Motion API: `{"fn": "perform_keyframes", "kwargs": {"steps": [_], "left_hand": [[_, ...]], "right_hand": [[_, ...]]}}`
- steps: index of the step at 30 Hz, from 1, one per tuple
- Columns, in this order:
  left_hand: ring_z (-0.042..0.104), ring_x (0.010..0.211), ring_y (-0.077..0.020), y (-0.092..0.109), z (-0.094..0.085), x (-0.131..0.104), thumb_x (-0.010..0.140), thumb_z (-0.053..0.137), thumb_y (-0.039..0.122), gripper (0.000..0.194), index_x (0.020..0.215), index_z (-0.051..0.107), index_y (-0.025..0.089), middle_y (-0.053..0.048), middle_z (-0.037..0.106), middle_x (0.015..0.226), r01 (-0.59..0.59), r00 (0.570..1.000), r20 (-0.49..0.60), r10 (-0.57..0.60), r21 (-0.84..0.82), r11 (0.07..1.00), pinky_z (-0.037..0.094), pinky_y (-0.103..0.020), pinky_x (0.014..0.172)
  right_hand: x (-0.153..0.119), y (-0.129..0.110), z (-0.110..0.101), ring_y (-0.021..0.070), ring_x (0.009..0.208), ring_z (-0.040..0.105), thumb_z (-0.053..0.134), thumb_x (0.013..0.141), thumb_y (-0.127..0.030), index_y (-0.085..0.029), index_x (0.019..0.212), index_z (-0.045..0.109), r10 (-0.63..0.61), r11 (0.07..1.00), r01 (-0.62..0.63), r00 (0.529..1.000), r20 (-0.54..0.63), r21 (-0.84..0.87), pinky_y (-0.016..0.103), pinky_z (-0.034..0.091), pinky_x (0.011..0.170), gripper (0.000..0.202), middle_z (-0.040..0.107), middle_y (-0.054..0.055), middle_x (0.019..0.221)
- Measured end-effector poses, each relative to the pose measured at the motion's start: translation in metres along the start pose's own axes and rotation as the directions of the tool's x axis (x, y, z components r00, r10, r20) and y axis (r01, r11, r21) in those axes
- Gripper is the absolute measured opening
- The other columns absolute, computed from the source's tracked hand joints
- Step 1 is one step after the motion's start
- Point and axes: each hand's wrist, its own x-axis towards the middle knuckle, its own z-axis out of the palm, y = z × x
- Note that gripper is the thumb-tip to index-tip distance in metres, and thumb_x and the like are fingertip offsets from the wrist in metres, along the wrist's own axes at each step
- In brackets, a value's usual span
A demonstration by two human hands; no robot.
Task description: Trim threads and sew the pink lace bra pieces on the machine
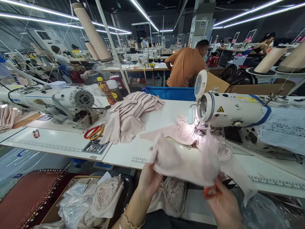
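Left hand [150, 180] pinched the pale-pink cupped cloth garment [183, 162] at seven o'clock; right hand [224, 202], curled around red-handled snips [211, 191], seemingly held five o'clock; apparent spreading; next move needed snips clear.

Up close: two white metal sewing machines [234, 108] [62, 96], two orange-handled scissors [94, 131] [211, 191], two bare hands [150, 180] [225, 201], two capped bottles [107, 93] [115, 92], amber and dark.

Tube lights [145, 15] glare from 10 to 2 o'clock, ceiling [166, 7] dark behind. Hot spot under the sewing machine [238, 109] past 3, washing out the lace [185, 131]. Motion blur near 5: held cloth [186, 163], right hand [224, 203], scissors [212, 190]. Table [124, 152] reasonably sharp. Wide-lens stretch; thread cones [270, 58] at 10 and 2 lean outward.
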Motion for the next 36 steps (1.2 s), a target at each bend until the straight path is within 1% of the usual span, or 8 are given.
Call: {"fn": "perform_keyframes", "kwargs": {"steps": [2,4,6,9,13,26,31,36], "left_hand": [[0.06,0.132,-0.021,-0.002,0.004,0.005,0.105,0.051,0.031,0.033,0.129,0.07,0.019,-0.007,0.073,0.128,0.011,1.0,-0.004,-0.011,-0.049,0.999,0.038,-0.035,0.121],[0.065,0.125,-0.0202,-0.004,0.005,0.006,0.106,0.049,0.034,0.034,0.123,0.074,0.018,-0.007,0.074,0.124,0.098,0.99,0.109,-0.086,-0.114,0.989,0.038,-0.033,0.121],[0.068,0.121,-0.0188,-0.004,0.003,0.006,0.107,0.045,0.037,0.039,0.12,0.075,0.017,-0.005,0.076,0.121,0.194,0.954,0.263,-0.147,-0.163,0.968,0.038,-0.031,0.12],[0.067,0.122,-0.0154,-0.004,0.0,0.009,0.11,0.036,0.035,0.044,0.12,0.076,0.018,-0.004,0.075,0.123,0.181,0.925,0.37,-0.084,-0.237,0.954,0.035,-0.028,0.121],[0.065,0.124,-0.013,-0.004,0.003,0.013,0.112,0.026,0.034,0.051,0.125,0.074,0.021,-0.003,0.073,0.126,0.106,0.94,0.341,-0.001,-0.291,0.951,0.034,-0.027,0.121],[0.068,0.119,-0.0131,0.0,0.017,0.016,0.112,0.012,0.036,0.06,0.143,0.06,0.017,-0.008,0.077,0.118,0.105,0.967,0.254,-0.01,-0.362,0.926,0.035,-0.028,0.12],[0.069,0.118,-0.0131,-0.001,0.017,0.017,0.112,0.013,0.034,0.059,0.142,0.061,0.016,-0.008,0.077,0.116,0.094,0.971,0.238,-0.007,-0.357,0.929,0.037,-0.026,0.118],[0.068,0.118,-0.0109,-0.001,0.013,0.016,0.112,0.018,0.036,0.056,0.137,0.065,0.02,-0.005,0.077,0.117,0.105,0.969,0.244,-0.03,-0.301,0.948,0.035,-0.024,0.119]], "right_hand": [[0.003,-0.002,0.007,0.0102,0.06,0.07,0.089,0.07,-0.035,-0.041,0.101,0.078,0.028,0.991,-0.021,0.998,-0.052,0.135,0.016,0.055,0.044,0.033,0.079,-0.007,0.086],[0.005,-0.006,0.01,0.0111,0.071,0.075,0.093,0.063,-0.026,-0.037,0.099,0.078,0.071,0.959,-0.045,0.994,-0.081,0.28,0.015,0.059,0.051,0.041,0.08,-0.007,0.091],[0.007,-0.011,0.008,0.015,0.077,0.078,0.093,0.057,-0.017,-0.034,0.09,0.078,0.084,0.927,-0.062,0.996,-0.043,0.369,0.021,0.065,0.062,0.04,0.08,-0.007,0.086],[0.01,-0.014,0.006,0.0163,0.076,0.078,0.087,0.06,-0.008,-0.031,0.079,0.075,0.054,0.894,-0.053,0.998,0.009,0.445,0.028,0.068,0.074,0.032,0.078,-0.009,0.075],[0.018,-0.017,0.015,0.0146,0.075,0.078,0.085,0.062,-0.004,-0.031,0.068,0.071,0.072,0.842,-0.032,0.996,-0.052,0.539,0.028,0.067,0.077,0.031,0.078,-0.011,0.076],[0.022,-0.028,0.039,0.0165,0.073,0.077,0.087,0.054,0.001,-0.03,0.069,0.072,0.23,0.754,-0.094,0.965,-0.127,0.65,0.027,0.068,0.068,0.038,0.076,-0.009,0.073],[0.021,-0.028,0.036,0.0155,0.075,0.077,0.086,0.056,0.0,-0.032,0.069,0.072,0.192,0.775,-0.093,0.977,-0.093,0.625,0.026,0.067,0.071,0.037,0.071,-0.01,0.062],[0.023,-0.023,0.027,0.0124,0.07,0.075,0.093,0.058,-0.013,-0.036,0.068,0.073,0.118,0.86,-0.099,0.993,-0.007,0.5,0.024,0.065,0.077,0.032,0.068,-0.011,0.058]]}}
